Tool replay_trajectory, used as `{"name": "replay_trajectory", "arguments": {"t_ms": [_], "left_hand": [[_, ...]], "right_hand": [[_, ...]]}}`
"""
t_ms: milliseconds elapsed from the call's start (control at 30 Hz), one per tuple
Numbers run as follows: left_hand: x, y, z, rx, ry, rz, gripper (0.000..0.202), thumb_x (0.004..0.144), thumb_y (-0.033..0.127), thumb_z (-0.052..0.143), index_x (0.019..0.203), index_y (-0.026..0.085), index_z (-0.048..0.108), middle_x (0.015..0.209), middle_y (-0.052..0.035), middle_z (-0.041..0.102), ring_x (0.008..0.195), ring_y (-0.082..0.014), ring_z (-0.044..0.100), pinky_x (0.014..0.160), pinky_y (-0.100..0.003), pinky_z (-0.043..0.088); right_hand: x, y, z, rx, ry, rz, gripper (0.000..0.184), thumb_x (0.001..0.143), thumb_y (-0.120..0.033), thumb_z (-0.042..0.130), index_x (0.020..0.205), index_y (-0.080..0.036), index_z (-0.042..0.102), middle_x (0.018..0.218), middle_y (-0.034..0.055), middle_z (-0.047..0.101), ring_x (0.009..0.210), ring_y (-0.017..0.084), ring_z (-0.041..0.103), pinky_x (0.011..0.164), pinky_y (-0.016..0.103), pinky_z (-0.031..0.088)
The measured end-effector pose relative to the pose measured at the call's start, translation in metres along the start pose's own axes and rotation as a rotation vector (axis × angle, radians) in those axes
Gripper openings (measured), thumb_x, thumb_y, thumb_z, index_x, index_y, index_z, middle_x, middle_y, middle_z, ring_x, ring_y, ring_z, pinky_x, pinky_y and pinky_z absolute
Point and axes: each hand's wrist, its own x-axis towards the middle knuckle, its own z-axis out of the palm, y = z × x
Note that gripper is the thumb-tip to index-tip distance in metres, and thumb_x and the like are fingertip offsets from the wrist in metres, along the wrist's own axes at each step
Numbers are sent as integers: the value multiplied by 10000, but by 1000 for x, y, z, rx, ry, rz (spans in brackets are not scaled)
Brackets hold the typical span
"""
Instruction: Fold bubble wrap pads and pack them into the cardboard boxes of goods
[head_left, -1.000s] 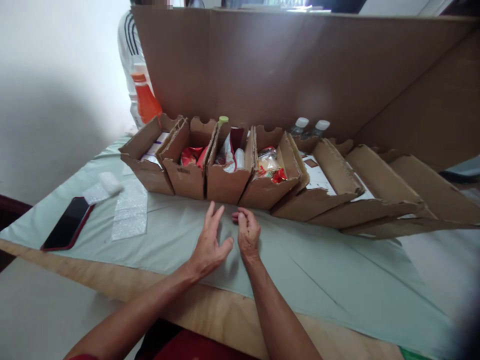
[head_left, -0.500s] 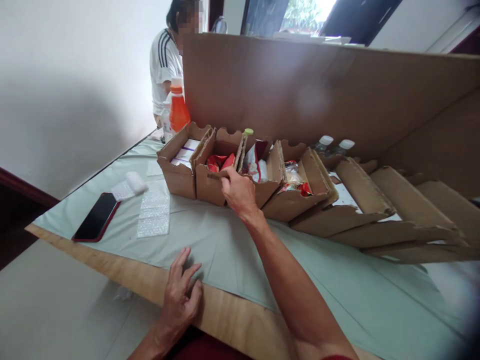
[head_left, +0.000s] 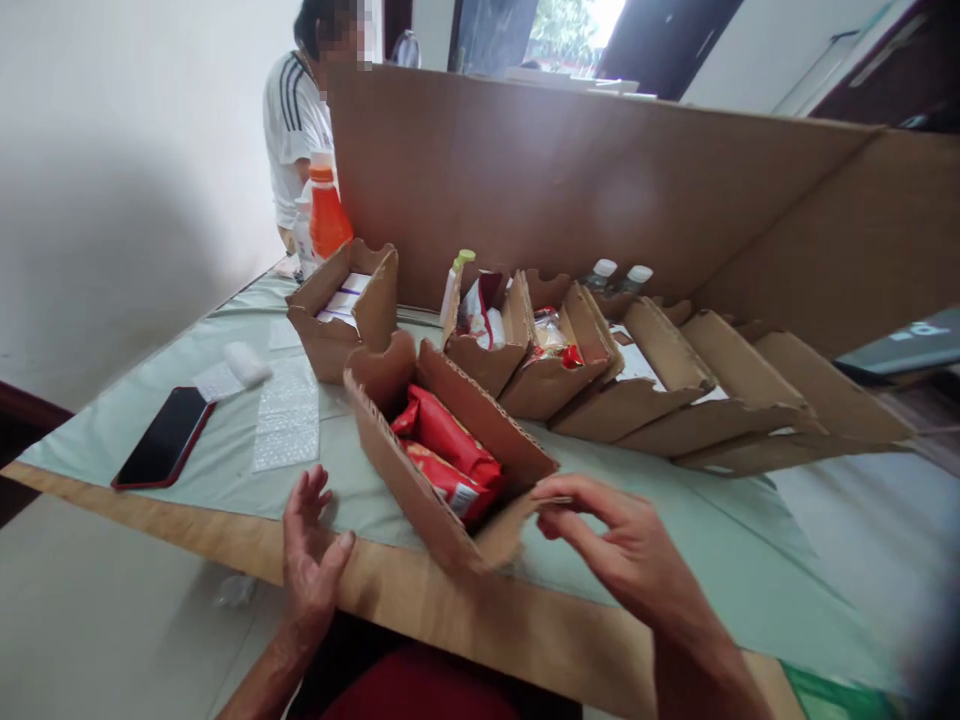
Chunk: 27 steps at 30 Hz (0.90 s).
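My right hand (head_left: 600, 530) pinches the low front edge of a cardboard bin (head_left: 394, 480) near the table's front edge. Inside that bin lie red snack packets (head_left: 450, 450). To the left of the bin, my left hand (head_left: 311, 550) holds nothing; its fingers are apart and the palm is turned toward the bin without touching it. Behind, a gap in the row separates a bin with white boxes (head_left: 345, 300) from a bin holding a white and dark red bag (head_left: 480, 310).
More cardboard bins (head_left: 660, 350) lean in a row to the right, before a tall cardboard panel (head_left: 510, 170). A phone (head_left: 163, 437) and bubble wrap (head_left: 287, 420) lie at left. An orange bottle (head_left: 327, 215) stands behind; a person in a white shirt (head_left: 289, 130) is beyond.
The bin with red packets has come out of the row toward me, drawn by my right hand. My left hand has shifted slightly left, and the view has turned a little right.
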Motion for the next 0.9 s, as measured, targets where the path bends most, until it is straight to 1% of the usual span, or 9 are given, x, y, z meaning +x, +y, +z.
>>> {"name": "replay_trajectory", "arguments": {"t_ms": [100,200,267,367,500,667,733,800,900], "left_hand": [[4,13,8,7,-109,-1,808,897,450,710,1604,345,333,1637,-101,431,1487,-327,452,1216,-511,391],[-1,17,12,69,-258,-26,791,922,504,661,1614,348,309,1650,-90,420,1480,-330,472,1194,-487,444],[-8,13,12,113,-349,-51,746,922,533,650,1579,306,379,1590,-112,497,1448,-348,512,1155,-482,493],[-19,4,12,146,-461,-96,677,912,548,652,1486,229,486,1404,-147,643,1330,-360,615,1070,-475,562],[-13,2,41,135,-524,-94,719,896,523,664,1495,191,448,1401,-169,629,1340,-365,600,1112,-523,525],[35,12,124,146,-677,17,955,778,459,782,1582,179,349,1610,-183,451,1499,-395,424,1248,-578,352],[51,14,146,165,-774,91,969,788,385,757,1615,177,298,1630,-172,438,1490,-362,444,1235,-549,382],[56,13,147,260,-821,160,873,810,321,711,1597,190,357,1587,-154,508,1428,-317,527,1187,-507,452],[49,9,110,442,-760,193,615,804,269,699,1411,217,608,1441,-132,650,1345,-304,602,1141,-504,494]], "right_hand": [[-36,32,-32,66,291,164,168,874,-360,689,980,-239,738,785,28,763,648,170,722,620,250,582],[-77,65,-31,154,541,268,535,771,-451,797,1259,-273,670,1131,114,779,914,257,774,764,345,640],[-103,80,-12,194,478,314,759,674,-502,864,1359,-272,632,1292,160,726,1082,320,746,855,407,642],[-124,88,24,190,333,397,830,637,-565,873,1360,-224,647,1265,174,737,1140,363,720,936,484,622],[-105,94,41,111,423,424,624,731,-580,799,1215,-197,704,1207,162,756,1184,365,693,1060,527,541],[-54,121,6,158,672,359,689,665,-596,811,1200,-191,656,1231,166,730,1138,338,697,1047,529,525],[-44,127,-2,146,762,366,691,649,-587,802,1198,-193,659,1190,161,733,1048,317,716,1003,530,547],[-47,129,-1,135,846,400,705,662,-581,782,1237,-192,661,1206,160,725,1064,322,712,1022,558,536],[-75,134,15,182,827,504,736,734,-564,751,1367,-212,618,1316,155,697,1214,355,673,1108,597,484]]}}
